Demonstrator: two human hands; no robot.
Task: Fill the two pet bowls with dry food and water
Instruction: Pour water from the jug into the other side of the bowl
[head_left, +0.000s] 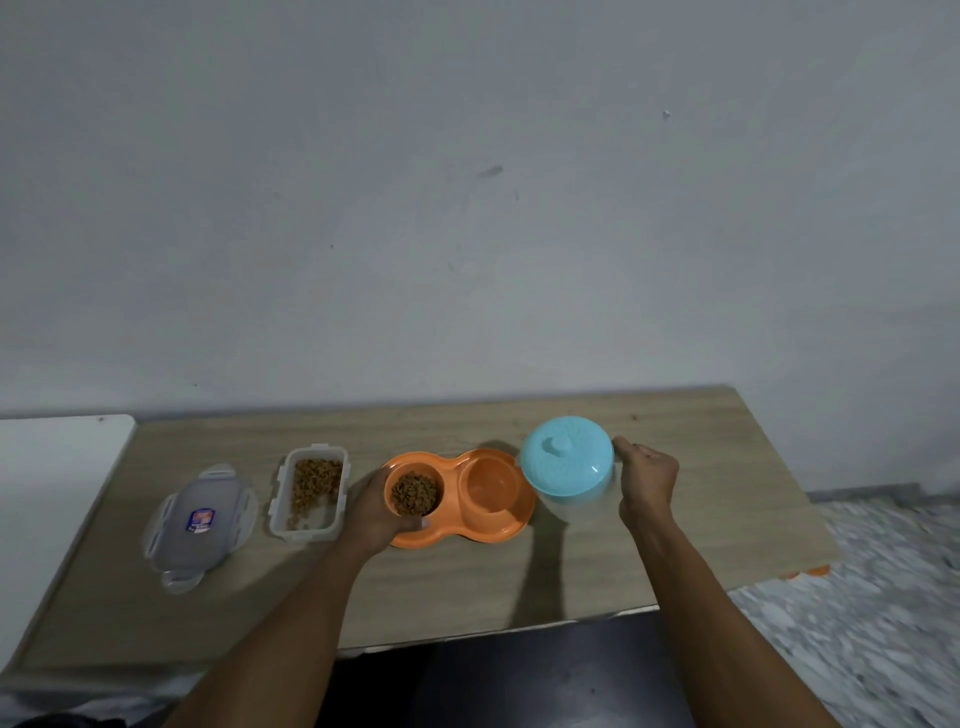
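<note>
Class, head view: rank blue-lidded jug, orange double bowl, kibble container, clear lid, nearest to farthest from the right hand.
1. blue-lidded jug, gripped by the right hand
2. orange double bowl, centre
3. kibble container, left
4. clear lid, far left

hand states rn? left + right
Left hand: holds the orange double bowl by its food-filled end.
Right hand: grips the blue-lidded jug at its side.

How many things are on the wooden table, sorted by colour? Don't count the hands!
Orange: 1, the double pet bowl
Clear: 2, the food box and its loose lid
Blue-topped: 1, the jug
Total: 4
</note>
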